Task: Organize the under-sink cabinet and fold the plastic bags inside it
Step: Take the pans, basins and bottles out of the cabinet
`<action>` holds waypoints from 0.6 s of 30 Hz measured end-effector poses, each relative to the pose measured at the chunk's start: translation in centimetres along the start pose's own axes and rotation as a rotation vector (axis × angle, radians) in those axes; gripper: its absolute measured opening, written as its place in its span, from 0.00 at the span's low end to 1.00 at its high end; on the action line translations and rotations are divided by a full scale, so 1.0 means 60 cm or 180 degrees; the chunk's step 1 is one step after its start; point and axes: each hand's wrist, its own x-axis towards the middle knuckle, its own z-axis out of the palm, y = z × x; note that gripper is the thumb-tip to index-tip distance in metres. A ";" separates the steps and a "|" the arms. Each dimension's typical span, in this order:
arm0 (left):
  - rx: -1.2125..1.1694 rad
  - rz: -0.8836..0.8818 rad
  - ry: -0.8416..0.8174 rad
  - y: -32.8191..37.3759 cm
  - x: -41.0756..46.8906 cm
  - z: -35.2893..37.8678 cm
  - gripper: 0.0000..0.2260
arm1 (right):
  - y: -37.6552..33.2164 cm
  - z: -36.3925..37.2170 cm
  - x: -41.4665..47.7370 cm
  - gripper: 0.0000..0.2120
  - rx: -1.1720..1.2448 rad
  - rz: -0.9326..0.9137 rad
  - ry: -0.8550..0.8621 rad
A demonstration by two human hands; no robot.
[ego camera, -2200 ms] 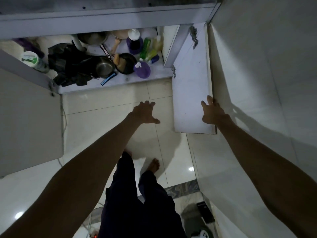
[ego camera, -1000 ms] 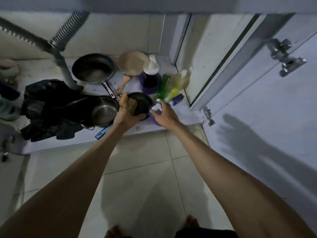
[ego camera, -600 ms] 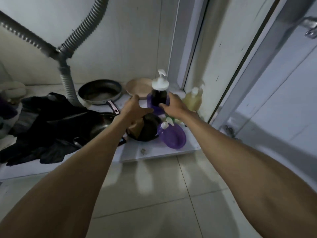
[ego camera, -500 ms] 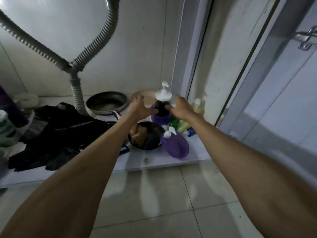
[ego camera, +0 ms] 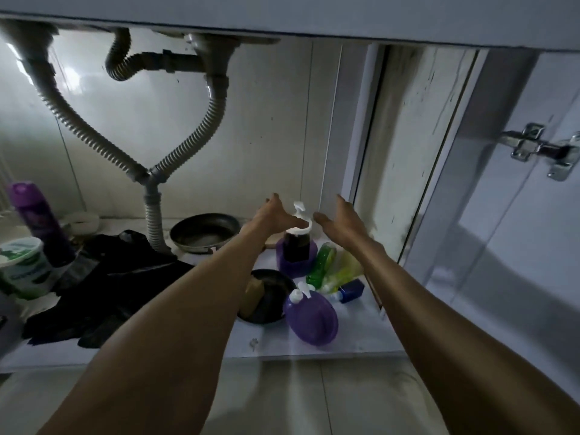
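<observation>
In the head view the open under-sink cabinet has a white shelf floor [ego camera: 354, 340]. A heap of black plastic bags [ego camera: 110, 277] lies on its left half. An upright purple pump bottle [ego camera: 296, 254] with a white pump head stands at the back right. My left hand [ego camera: 274, 215] and my right hand [ego camera: 342, 226] hover on either side of the pump head, fingers spread and straight, holding nothing. My left thumb lies against the white cap. A second purple bottle [ego camera: 312, 318] lies tipped over near the front edge.
A frying pan [ego camera: 204, 230] sits at the back, and a small black pan [ego camera: 266, 296] holds a sponge. Green [ego camera: 320, 262], yellow [ego camera: 343, 271] and blue [ego camera: 351, 290] bottles crowd the right wall. Grey drain hoses [ego camera: 150, 189] hang in the middle. A purple spray can [ego camera: 34, 221] and a white tub [ego camera: 22, 268] stand left. The open door's hinge [ego camera: 539, 149] is at the right.
The camera dropped lower and now looks up into the cabinet. Both hands let go of the upright pump bottle's body and moved up beside its pump head, a little wider apart.
</observation>
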 end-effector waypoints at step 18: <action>-0.0277 0.0216 -0.0600 -0.176 0.244 0.119 0.58 | -0.020 0.186 0.231 0.37 -0.0249 0.0674 0.0012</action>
